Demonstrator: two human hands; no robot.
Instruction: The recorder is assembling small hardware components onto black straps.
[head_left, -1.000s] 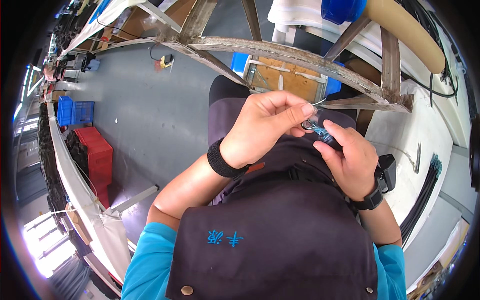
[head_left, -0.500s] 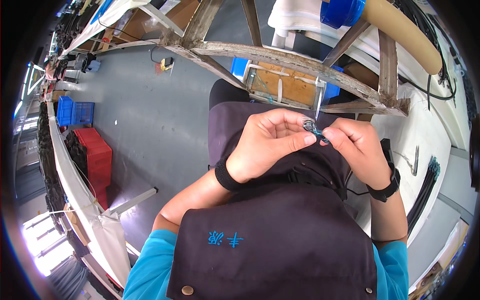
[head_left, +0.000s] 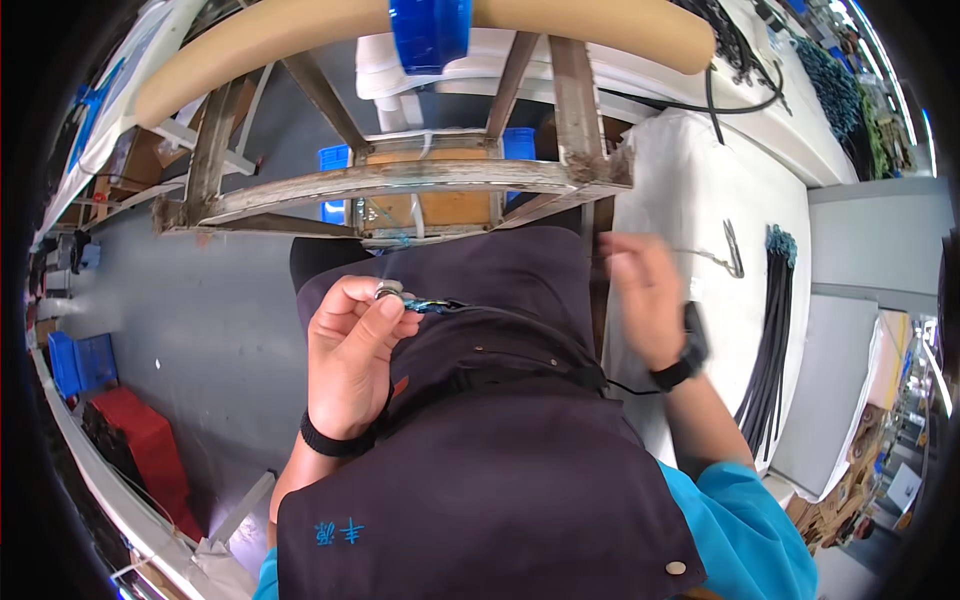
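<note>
My left hand is closed in a pinch above my lap, thumb against forefinger. Between those fingertips is a teal-and-dark cord, its free end pointing right over the dark apron. A shiny ring-like piece shows at the same fingertips; whether it is joined to the cord is unclear. Off to the right, my right hand is in the air beside the white-covered table. Its fingers are smeared by motion, and nothing can be made out in them. It is nearest to the small metal snips-like tool lying there.
Black cords with teal ends lie bundled along the table's right side. Ahead stands a worn metal frame, with a tan padded tube and blue band above it. Red and blue crates sit on the left floor.
My right hand has let go of the cord and swung right toward the table. The left hand keeps its pinch on the cord. The whole view has turned to the right.
</note>
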